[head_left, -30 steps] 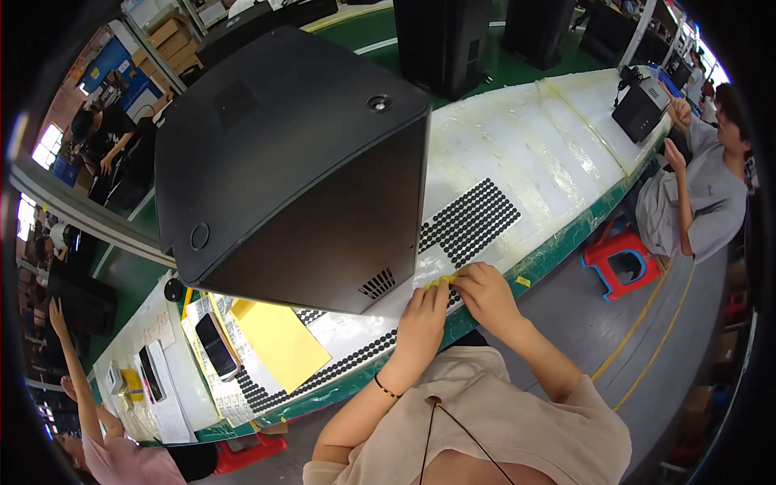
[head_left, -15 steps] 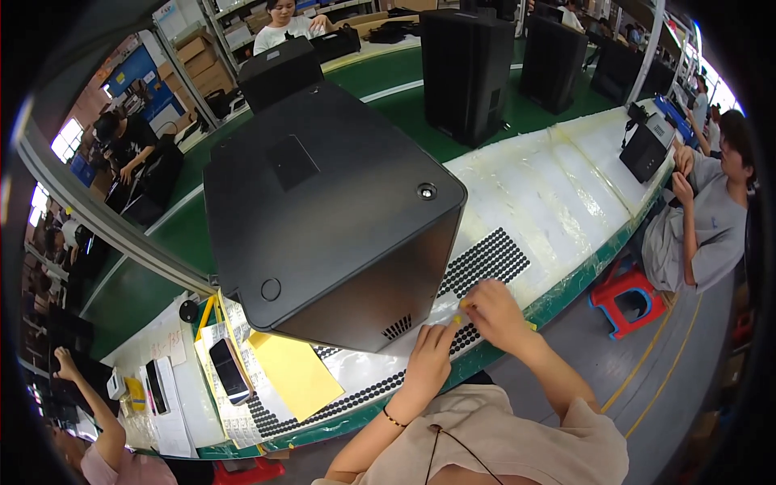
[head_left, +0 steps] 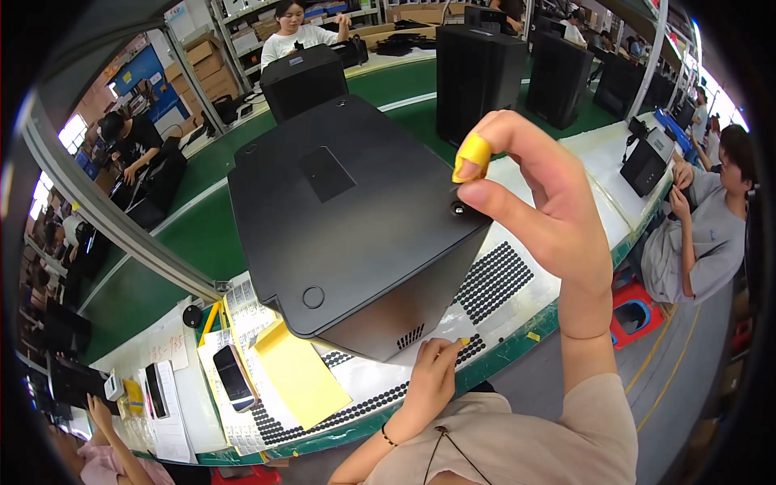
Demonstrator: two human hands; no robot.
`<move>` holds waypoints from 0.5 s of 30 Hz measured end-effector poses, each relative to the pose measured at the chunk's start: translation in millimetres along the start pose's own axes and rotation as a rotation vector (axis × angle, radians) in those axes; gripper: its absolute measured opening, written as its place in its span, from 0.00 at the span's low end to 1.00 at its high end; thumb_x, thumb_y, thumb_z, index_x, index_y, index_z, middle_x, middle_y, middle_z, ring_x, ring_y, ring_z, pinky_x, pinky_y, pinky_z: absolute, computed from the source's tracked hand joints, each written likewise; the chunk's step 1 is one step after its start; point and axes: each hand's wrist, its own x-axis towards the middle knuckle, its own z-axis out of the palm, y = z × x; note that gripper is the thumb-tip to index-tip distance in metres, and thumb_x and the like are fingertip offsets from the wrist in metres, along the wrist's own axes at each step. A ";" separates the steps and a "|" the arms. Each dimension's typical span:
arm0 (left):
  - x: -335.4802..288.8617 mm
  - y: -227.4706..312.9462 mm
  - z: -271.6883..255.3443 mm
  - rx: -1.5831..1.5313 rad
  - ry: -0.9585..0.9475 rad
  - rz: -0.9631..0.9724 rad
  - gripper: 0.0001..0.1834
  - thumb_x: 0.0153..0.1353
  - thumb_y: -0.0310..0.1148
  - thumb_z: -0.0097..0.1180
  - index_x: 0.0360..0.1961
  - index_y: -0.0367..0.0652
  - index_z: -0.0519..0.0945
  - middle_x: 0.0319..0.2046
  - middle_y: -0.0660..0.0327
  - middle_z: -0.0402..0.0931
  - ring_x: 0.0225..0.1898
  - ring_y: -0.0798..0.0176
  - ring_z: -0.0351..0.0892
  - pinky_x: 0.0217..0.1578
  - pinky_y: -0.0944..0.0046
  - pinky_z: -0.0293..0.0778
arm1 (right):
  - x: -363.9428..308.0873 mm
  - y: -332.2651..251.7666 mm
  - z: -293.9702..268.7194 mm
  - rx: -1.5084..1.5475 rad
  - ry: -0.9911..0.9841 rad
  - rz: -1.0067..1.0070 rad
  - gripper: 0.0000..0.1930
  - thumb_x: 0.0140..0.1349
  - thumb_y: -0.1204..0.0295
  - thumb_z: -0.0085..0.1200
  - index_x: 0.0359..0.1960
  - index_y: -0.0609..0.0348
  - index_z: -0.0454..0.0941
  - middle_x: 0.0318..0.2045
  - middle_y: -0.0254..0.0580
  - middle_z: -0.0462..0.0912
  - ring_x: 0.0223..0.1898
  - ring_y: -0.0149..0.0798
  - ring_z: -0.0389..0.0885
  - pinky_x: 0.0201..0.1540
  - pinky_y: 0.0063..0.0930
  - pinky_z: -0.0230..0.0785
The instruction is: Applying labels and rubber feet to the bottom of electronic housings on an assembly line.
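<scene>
A large black box-shaped housing [head_left: 356, 226] lies in front of me, with a round recess at its right corner. Over that corner my right hand [head_left: 537, 194] is raised, thumb and forefinger brought together; whatever they pinch is too small to make out. A yellow wrap [head_left: 472, 157] covers that forefinger's tip. Low beside the housing, my left hand [head_left: 434, 373] is loosely closed near the sheet of small black round pads [head_left: 495, 281]. One of its fingertips also shows yellow, and what lies under its fingers is hidden.
Yellow paper [head_left: 303, 380] and a phone [head_left: 234, 378] lie left of my hands on the bench. Behind the housing runs a green conveyor [head_left: 396, 85] carrying more black housings [head_left: 477, 77]. A co-worker [head_left: 695, 218] sits at the right near a red stool [head_left: 634, 311].
My right hand has risen from the pad sheet to the housing's right corner. My left hand stays low by the sheet. The view has shifted slightly, moving the housing rightward in the picture.
</scene>
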 end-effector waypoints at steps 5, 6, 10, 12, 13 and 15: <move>-3.9 -0.4 -5.9 -0.107 0.001 -0.059 0.10 0.56 0.16 0.56 0.40 0.35 0.78 0.34 0.54 0.74 0.35 0.56 0.74 0.33 0.64 0.71 | 5.5 0.4 -1.7 -0.063 -0.064 -0.001 0.06 0.56 0.79 0.58 0.33 0.63 0.74 0.31 0.36 0.75 0.35 0.32 0.73 0.45 0.24 0.65; -2.9 2.3 -9.7 -0.110 0.001 -0.057 0.10 0.56 0.16 0.56 0.40 0.35 0.78 0.34 0.54 0.74 0.35 0.56 0.74 0.33 0.64 0.71 | 6.0 -1.2 -2.4 -0.138 -0.063 -0.047 0.06 0.55 0.80 0.59 0.33 0.63 0.74 0.30 0.37 0.76 0.34 0.33 0.73 0.46 0.25 0.65; 5.7 20.9 -40.1 -0.167 0.067 -0.071 0.11 0.50 0.16 0.62 0.36 0.35 0.80 0.31 0.54 0.78 0.31 0.57 0.77 0.33 0.65 0.73 | 2.8 -3.8 -0.9 -0.332 -0.052 -0.178 0.08 0.52 0.80 0.61 0.32 0.62 0.75 0.28 0.38 0.79 0.33 0.37 0.75 0.49 0.31 0.68; 5.3 26.2 -60.2 -0.138 0.094 -0.020 0.12 0.48 0.15 0.63 0.36 0.36 0.81 0.31 0.55 0.78 0.31 0.58 0.77 0.33 0.66 0.73 | -2.9 0.6 6.1 -0.375 0.066 -0.293 0.09 0.50 0.81 0.63 0.31 0.61 0.76 0.27 0.38 0.80 0.32 0.40 0.75 0.51 0.39 0.69; 3.6 30.3 -71.2 -0.117 0.111 -0.010 0.13 0.47 0.14 0.64 0.35 0.36 0.81 0.31 0.55 0.78 0.31 0.59 0.77 0.33 0.66 0.73 | -5.8 5.2 8.2 -0.375 0.070 -0.358 0.10 0.51 0.81 0.63 0.34 0.61 0.75 0.30 0.40 0.79 0.34 0.41 0.75 0.50 0.42 0.70; 5.9 42.3 -88.5 -0.151 0.106 0.006 0.13 0.45 0.12 0.63 0.34 0.35 0.80 0.31 0.55 0.78 0.31 0.60 0.77 0.33 0.66 0.73 | -10.8 14.3 15.0 -0.276 0.172 -0.368 0.09 0.52 0.82 0.61 0.34 0.62 0.75 0.30 0.39 0.79 0.32 0.39 0.76 0.48 0.39 0.71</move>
